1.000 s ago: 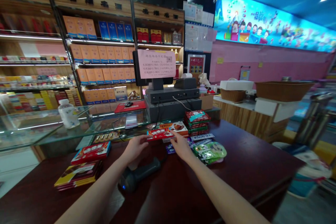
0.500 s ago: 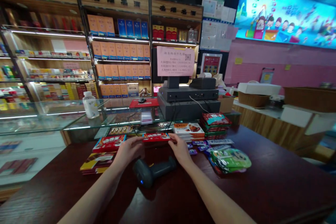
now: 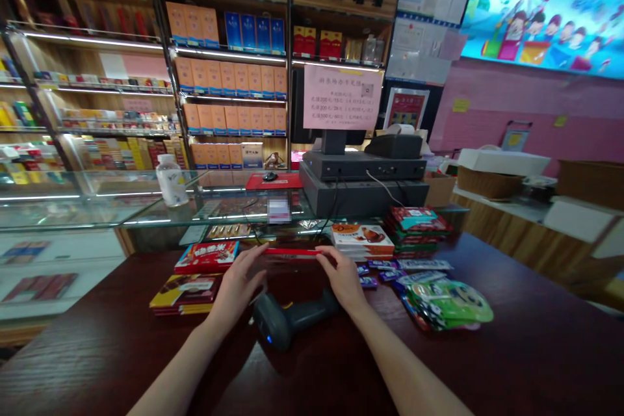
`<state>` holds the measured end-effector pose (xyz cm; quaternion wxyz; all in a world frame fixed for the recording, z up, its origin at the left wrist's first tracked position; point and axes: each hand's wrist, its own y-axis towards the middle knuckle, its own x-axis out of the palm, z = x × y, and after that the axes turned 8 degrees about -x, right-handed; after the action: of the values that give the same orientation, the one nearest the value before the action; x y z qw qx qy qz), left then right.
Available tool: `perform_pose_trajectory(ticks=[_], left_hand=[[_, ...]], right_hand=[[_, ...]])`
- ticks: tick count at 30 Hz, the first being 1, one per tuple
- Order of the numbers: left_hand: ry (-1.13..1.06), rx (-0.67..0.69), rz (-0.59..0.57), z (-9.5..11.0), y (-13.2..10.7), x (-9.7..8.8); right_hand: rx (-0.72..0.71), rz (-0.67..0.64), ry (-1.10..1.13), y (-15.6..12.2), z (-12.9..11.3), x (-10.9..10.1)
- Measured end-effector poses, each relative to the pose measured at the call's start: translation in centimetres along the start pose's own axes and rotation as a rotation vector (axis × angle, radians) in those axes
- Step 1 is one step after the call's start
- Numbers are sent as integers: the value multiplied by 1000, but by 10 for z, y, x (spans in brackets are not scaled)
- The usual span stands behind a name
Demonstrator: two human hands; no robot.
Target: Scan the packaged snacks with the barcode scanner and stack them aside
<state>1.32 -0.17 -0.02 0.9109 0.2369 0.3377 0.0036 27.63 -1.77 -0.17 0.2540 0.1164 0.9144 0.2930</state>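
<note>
A flat red snack box (image 3: 291, 253) is held at its two ends, edge towards me, between my left hand (image 3: 242, 283) and my right hand (image 3: 342, 276). Fingers and thumb of each hand close on its short sides. Nearer to me, a dark grey barcode scanner (image 3: 287, 322) lies on the dark wooden table (image 3: 312, 380), its blue light on. To the left of my left hand, another red snack box (image 3: 207, 256) sits behind a stack of yellow and brown chocolate boxes (image 3: 185, 292). Small purple-wrapped bars (image 3: 370, 282) lie beside my right hand.
At right are green snack packs (image 3: 451, 302), white chocolate boxes (image 3: 363, 240) and a stack of red-green packs (image 3: 419, 224). Behind stand a cash register (image 3: 363, 192), a glass counter (image 3: 224, 205) and a white bottle (image 3: 171, 182). Shelves of boxed goods line the back.
The red box between my hands has tipped, so its printed face gives way to a narrow edge. Both hands keep hold of it. My view has shifted slightly.
</note>
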Motion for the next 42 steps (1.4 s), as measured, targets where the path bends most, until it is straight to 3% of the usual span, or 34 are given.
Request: perform_pose_trajectory(ticks=[8, 13, 22, 34, 42], left_hand=[[208, 181, -17, -9, -2, 7], [343, 300, -6, -4, -1, 6], [475, 313, 45, 2, -2, -2], [421, 390, -21, 3, -1, -17], [580, 381, 33, 5, -3, -21]], right_hand=[[-35, 5, 3, 3, 5, -3], [-5, 23, 43, 5, 4, -5], [7, 4, 67, 4, 2, -5], [24, -37, 148, 3, 2, 0], [57, -47, 138, 2, 1, 0]])
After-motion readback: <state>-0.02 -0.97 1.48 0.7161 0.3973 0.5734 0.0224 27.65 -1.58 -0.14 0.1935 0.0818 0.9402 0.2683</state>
